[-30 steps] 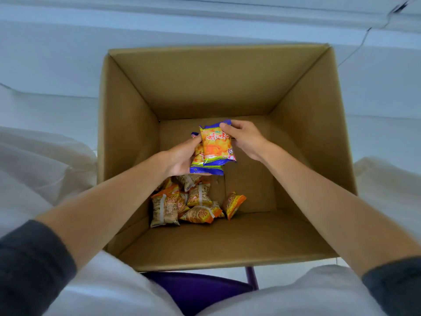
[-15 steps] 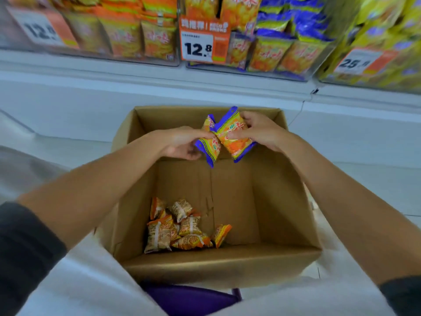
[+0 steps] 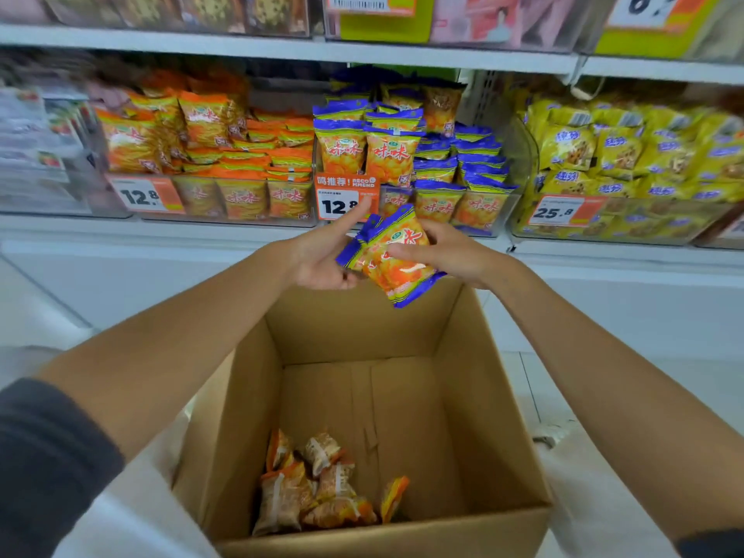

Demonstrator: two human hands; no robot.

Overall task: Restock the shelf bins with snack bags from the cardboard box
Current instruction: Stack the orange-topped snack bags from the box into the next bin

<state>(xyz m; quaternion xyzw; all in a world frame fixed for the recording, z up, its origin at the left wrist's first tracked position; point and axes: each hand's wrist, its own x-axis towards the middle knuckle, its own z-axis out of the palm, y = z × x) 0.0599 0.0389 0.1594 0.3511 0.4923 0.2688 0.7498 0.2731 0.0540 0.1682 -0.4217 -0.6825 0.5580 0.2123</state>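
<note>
Two blue-edged bags (image 3: 396,271) clasped in right hand (image 3: 451,255), left hand (image 3: 318,259) flat alongside; six orange bags (image 3: 318,493) in box (image 3: 483,396).

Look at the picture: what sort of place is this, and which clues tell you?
Probably a shop aisle: shelf bins packed with snack bags, price tags on their fronts, and a cardboard box of stock below.

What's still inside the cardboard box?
A small heap of orange snack bags lies on the floor of the cardboard box, toward its near left. The near wall hides the floor strip closest to the camera, and the heap covers whatever lies beneath it.
</note>
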